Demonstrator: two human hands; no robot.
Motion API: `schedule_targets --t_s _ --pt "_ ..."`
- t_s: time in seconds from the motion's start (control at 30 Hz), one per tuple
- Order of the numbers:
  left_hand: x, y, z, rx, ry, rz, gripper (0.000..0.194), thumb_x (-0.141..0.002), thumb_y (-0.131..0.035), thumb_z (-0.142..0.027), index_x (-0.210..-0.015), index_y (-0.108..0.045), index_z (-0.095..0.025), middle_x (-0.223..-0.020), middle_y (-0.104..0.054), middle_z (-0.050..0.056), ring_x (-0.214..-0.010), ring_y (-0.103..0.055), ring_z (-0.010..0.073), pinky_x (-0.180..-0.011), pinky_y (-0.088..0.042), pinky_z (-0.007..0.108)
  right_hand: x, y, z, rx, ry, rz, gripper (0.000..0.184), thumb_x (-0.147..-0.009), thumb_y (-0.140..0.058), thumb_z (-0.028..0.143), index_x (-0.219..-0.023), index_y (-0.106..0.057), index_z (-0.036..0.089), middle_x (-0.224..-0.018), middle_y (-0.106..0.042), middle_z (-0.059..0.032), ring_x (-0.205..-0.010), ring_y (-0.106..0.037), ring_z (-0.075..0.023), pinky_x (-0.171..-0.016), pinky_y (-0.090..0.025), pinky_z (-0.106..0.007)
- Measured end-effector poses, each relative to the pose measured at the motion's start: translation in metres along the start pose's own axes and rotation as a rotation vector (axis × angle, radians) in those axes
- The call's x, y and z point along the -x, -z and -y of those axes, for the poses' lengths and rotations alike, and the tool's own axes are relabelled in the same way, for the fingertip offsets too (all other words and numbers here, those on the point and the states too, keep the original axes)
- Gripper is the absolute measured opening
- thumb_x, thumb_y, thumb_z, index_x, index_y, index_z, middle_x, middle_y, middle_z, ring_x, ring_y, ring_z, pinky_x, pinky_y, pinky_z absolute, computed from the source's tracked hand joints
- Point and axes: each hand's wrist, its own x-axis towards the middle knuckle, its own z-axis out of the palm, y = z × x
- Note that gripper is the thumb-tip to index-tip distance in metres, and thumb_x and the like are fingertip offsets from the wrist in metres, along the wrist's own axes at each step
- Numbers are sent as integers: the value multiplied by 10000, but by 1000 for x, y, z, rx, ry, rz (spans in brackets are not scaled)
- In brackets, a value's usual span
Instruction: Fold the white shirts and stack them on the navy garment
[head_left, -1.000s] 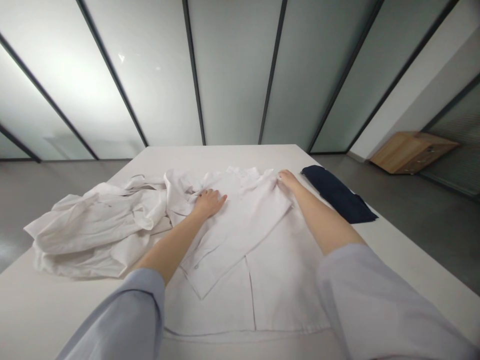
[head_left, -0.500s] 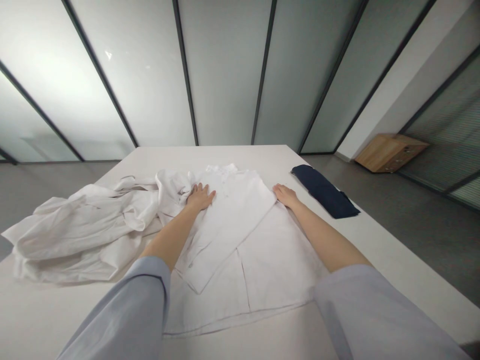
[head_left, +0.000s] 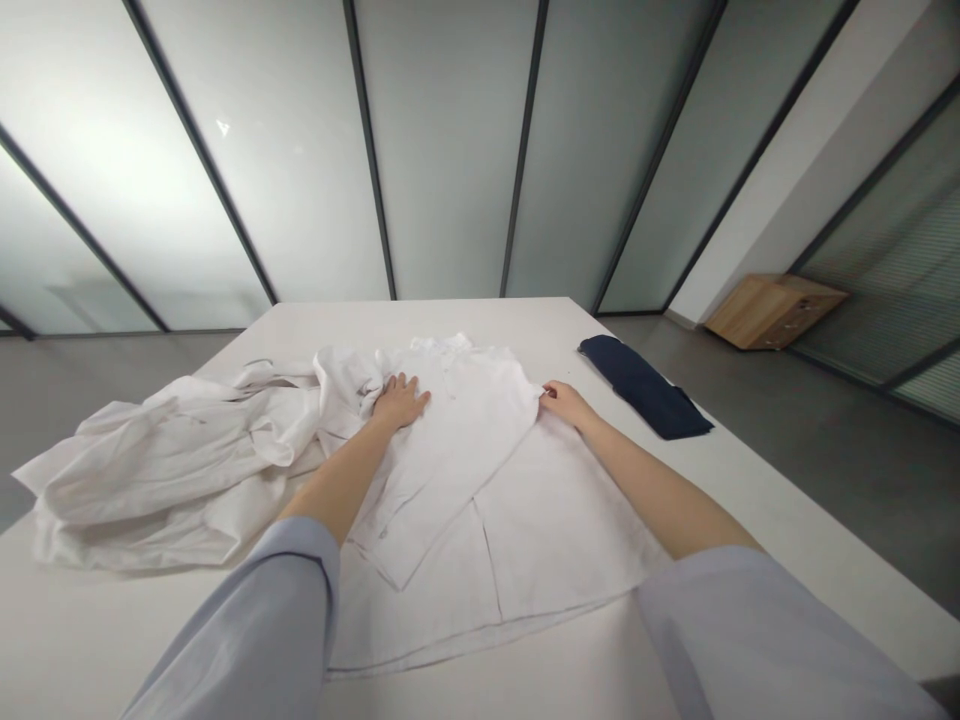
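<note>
A white shirt [head_left: 525, 520] lies spread on the white table [head_left: 757, 500], with one side folded over its middle. My left hand [head_left: 400, 401] rests flat on the shirt's upper left part, fingers stretched out, beside a bunched sleeve. At the shirt's right shoulder edge my right hand [head_left: 566, 403] has its fingers pinched on the fabric.
A heap of crumpled white cloth [head_left: 165, 470] lies on the table's left side. A folded dark navy garment [head_left: 645, 398] lies at the far right edge. A wooden cabinet [head_left: 772, 310] stands on the floor to the right, before frosted glass walls.
My right hand has drawn back from the shirt's far corner to its right shoulder edge. The fold on that side now lies flatter. My left hand has barely moved.
</note>
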Motion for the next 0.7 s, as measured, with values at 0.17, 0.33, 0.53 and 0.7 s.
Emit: schedule_targets --t_s 0.17,0.33,0.53,0.7 --pt "1 1 -4 -3 2 18 652 -941 -230 -545 -1468 -316 -170 -1553 -261 170 -1427 -222 327 -1119 -223 486 7 5 4 207 -84 -134 239 -827 -473 196 -1007 -630 204 -945 -707 -72 -927 -621 -233 -812 -425 -325" --pt "2 2 -11 -4 -6 26 661 -934 -238 -560 -1476 -300 -187 -1559 -247 159 -1432 -213 315 -1127 -202 485 4 6 6 213 -180 -86 341 -828 -489 200 -1156 -582 209 -1058 -694 -83 -1023 -609 -256 -863 -422 -359" --pt "2 1 -11 -19 -28 5 634 -940 -243 -540 -1464 -320 -192 -1551 -264 159 -1422 -236 310 -1118 -220 485 -2 0 6 136 -71 -113 413 -848 -470 245 -1243 -582 204 -1268 -617 -84 -1134 -568 -221 -920 -429 -314" --pt "3 3 -11 -15 -26 14 638 -943 -246 -538 -1468 -315 -182 -1556 -253 159 -1424 -231 306 -1123 -214 475 -6 0 14 257 -188 -131 345 -851 -442 222 -1109 -671 208 -1207 -650 -101 -1120 -582 -278 -905 -438 -375"
